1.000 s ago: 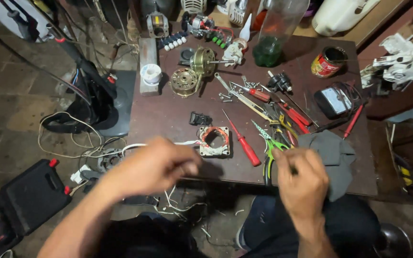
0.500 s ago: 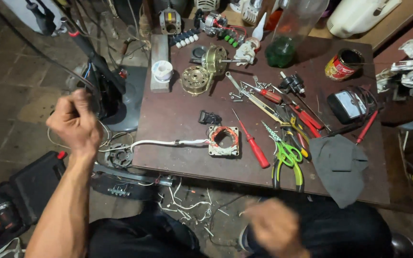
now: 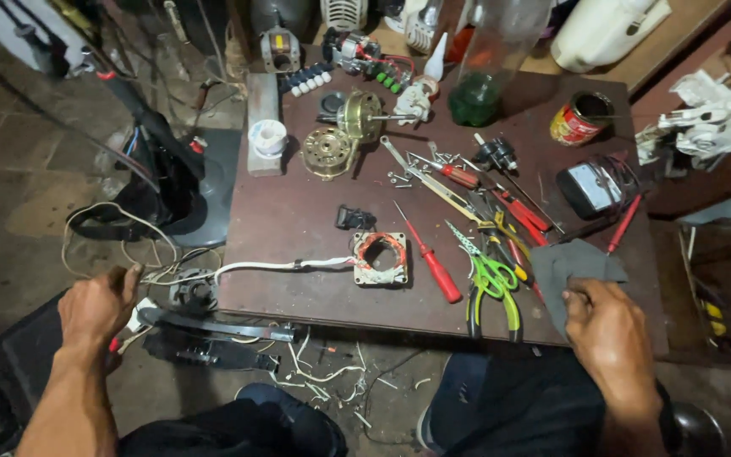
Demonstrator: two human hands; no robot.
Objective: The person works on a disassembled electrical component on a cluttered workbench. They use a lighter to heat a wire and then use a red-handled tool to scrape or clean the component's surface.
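Right hand point(image 3: 607, 326) pinches the dark grey cloth point(image 3: 573, 269) at the near right edge of the low reddish-brown worktable point(image 3: 298, 224). Left hand point(image 3: 96, 306), fingers curled, hangs left of that table over the tiled floor point(image 3: 19, 211), beside white cable point(image 3: 277, 267).

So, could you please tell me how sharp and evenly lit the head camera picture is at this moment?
Head view: the table is lit from above and sharp, the red screwdriver crisp; the floor at the left edge falls into shadow; the left hand and right hand show little blur; the wide lens bends the table's edges towards the corners; faint glare sits on the green bottle.
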